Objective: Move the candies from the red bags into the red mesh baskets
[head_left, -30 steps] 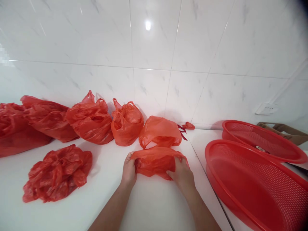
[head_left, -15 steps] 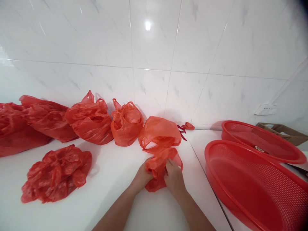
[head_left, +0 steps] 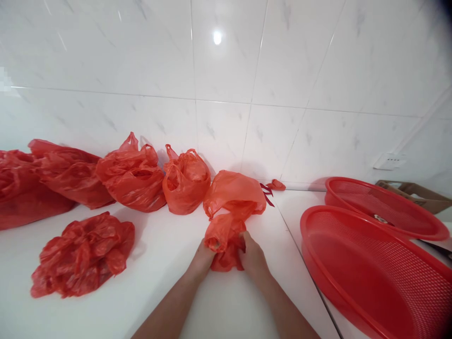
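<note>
Both of my hands squeeze one red plastic bag [head_left: 223, 238] into a tight bunch on the white counter [head_left: 169, 263]. My left hand [head_left: 202, 260] grips its left side with fingers closed. On the bag's right side my right hand [head_left: 253, 258] is closed too. Just behind it lies another loose red bag [head_left: 235, 193].
Several filled red bags [head_left: 132, 175] line the tiled wall at the left, and a crumpled pile of red bags [head_left: 83, 254] lies in front of them. Two red mesh baskets [head_left: 370, 263] sit at the right, with a cardboard box [head_left: 420, 194] behind.
The bag was stretched wide between my hands a second ago. My hands have drawn together and crumpled it into a small bunch.
</note>
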Motion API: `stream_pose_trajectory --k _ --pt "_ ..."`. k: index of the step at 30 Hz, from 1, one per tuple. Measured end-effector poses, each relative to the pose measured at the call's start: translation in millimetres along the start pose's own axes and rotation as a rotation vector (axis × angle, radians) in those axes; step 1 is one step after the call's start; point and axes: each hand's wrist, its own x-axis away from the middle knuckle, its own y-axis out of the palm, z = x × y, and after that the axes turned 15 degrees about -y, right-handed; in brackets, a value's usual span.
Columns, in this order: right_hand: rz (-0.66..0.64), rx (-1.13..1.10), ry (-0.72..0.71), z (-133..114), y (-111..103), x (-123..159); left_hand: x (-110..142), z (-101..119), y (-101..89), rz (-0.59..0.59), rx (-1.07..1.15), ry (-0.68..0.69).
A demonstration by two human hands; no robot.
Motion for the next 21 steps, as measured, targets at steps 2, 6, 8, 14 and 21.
stream_pose_trajectory --k 2,6,8,14,21 --pt "0.030 0.144 0.035 1 -12 -1 -4 3 -9.6 0.153 -0.006 0.060" --pt "0.039 0.455 0.092 1 -35 1 -11 4 -25.4 0.363 -0.080 0.145" --pt "0.053 0.526 0.034 -1 -39 1 -13 1 -26.5 0.401 -0.160 0.169" --pt "0.184 0.438 -0.363 -23 -21 1 -6 0 -11.8 0.204 -0.296 0.173" --pt "-0.076 0.354 -0.281 -25 5 4 1 0 -3.2 -0.089 -0.250 0.067"
